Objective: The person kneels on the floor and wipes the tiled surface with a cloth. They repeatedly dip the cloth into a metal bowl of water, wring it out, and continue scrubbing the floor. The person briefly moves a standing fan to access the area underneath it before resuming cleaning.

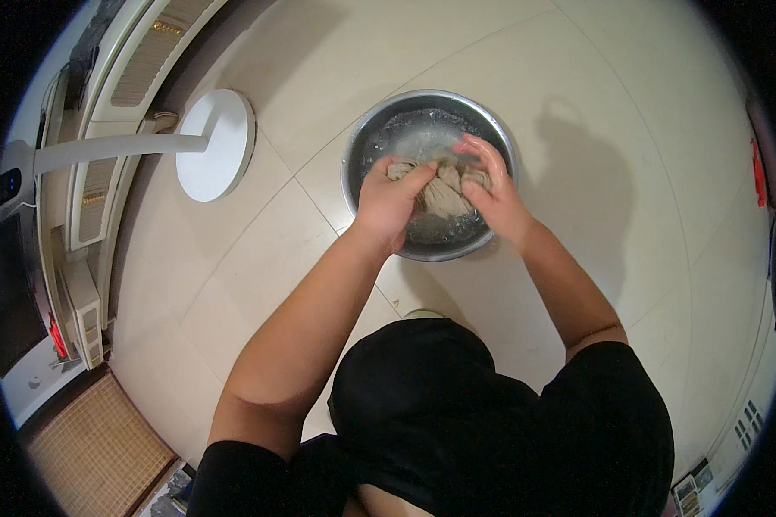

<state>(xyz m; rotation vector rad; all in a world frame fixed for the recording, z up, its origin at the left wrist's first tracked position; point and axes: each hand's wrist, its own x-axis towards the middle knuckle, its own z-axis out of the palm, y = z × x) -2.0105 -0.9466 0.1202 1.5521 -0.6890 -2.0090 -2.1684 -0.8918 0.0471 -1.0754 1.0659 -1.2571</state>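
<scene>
A round metal basin [427, 254] stands on the tiled floor in front of me, with sudsy water inside. Above the water I hold a bunched beige cloth [445, 194], wet and folded, between both hands. My left hand [391, 200] grips its left end, the thumb pressed on top. At the right end, my right hand [496, 194] has its thumb against the cloth and its wet fingers partly raised and curved. The fingertips beneath the cloth are hidden.
A white stand with a round base [215, 168] is on the floor at the left, beside a pale cabinet [126, 90]. A woven mat [103, 446] shows at the lower left. A red object [758, 173] lies at the far right.
</scene>
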